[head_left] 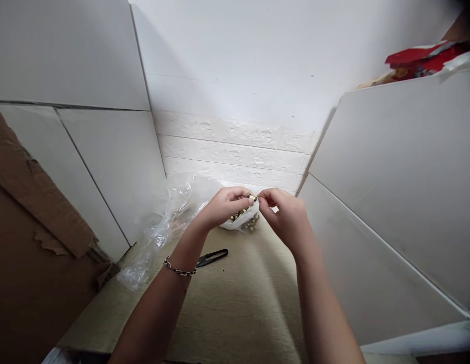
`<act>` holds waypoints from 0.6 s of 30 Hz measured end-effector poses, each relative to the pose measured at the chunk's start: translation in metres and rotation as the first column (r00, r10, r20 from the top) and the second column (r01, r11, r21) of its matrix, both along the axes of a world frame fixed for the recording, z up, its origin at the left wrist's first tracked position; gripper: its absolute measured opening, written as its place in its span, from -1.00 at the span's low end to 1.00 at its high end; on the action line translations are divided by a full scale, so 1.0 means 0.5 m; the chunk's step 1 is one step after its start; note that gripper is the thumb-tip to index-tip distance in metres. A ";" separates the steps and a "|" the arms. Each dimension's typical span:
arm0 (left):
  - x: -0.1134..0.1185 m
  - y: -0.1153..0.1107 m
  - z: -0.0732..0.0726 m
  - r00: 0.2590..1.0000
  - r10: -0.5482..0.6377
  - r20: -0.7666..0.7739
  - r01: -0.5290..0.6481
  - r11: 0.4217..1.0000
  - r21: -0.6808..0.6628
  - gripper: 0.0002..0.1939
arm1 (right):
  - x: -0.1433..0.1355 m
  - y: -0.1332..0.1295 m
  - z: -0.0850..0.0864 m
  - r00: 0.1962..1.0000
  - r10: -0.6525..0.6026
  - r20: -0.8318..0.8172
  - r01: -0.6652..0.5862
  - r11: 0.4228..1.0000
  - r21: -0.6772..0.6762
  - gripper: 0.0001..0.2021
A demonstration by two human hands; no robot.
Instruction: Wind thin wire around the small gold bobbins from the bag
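Note:
My left hand pinches a small yellow and black piece between thumb and fingers. My right hand is closed at the fingertips, touching or nearly touching the right end of that piece; whatever sits between its fingertips is too small to make out. Below the hands, a clear plastic bag holds several similar small yellow and black pieces, partly hidden by my left hand. Black thread snips lie on the surface beside my left wrist.
Crumpled clear plastic spreads to the left. White panels and brown cardboard stand at the left, a white cabinet at the right with a red package on top. A white brick-patterned wall is behind.

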State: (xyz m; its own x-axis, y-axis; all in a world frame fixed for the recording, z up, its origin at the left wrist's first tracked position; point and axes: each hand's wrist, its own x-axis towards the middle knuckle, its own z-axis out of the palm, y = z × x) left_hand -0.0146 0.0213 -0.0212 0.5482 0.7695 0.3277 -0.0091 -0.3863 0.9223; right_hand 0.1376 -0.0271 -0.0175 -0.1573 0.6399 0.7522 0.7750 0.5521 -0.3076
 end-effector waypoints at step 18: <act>0.052 -0.011 -0.021 0.873 -0.033 0.487 0.364 0.709 -0.605 -0.85 | 0.009 0.005 -0.001 0.993 -0.114 0.026 0.109 0.985 0.135 -0.92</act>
